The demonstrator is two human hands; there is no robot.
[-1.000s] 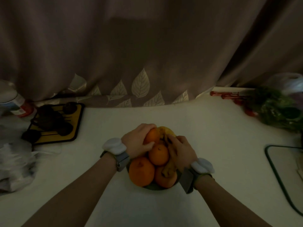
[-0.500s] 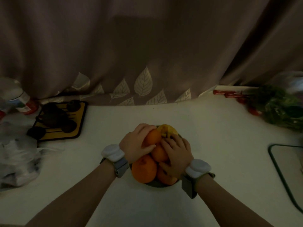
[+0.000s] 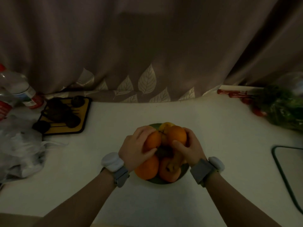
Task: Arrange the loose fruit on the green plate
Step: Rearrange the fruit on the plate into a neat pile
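Note:
A small green plate (image 3: 164, 181) sits in the middle of the white table, piled with several oranges. My left hand (image 3: 134, 149) grips one orange (image 3: 153, 140) on the pile's left side. My right hand (image 3: 188, 147) grips another orange (image 3: 177, 135) on the right side. Both held oranges sit high on the heap, side by side. Below them lie a large orange (image 3: 147, 167) at the front left and a reddish-orange fruit (image 3: 168, 172) at the front right. A yellow fruit (image 3: 166, 124) peeks out at the back. Something dark and brownish lies between the fruit.
A yellow and black tray (image 3: 82, 115) with dark round fruit lies at the left. Plastic bags (image 3: 21, 148) and bottles (image 3: 24, 90) crowd the far left. Leafy greens in a bag (image 3: 282, 107) lie at the right, a green-rimmed board (image 3: 278, 161) at the right edge. A curtain hangs behind.
My hands have spread apart. The right hand now grips an orange lifted to the top right of the pile; the left hand still holds its orange.

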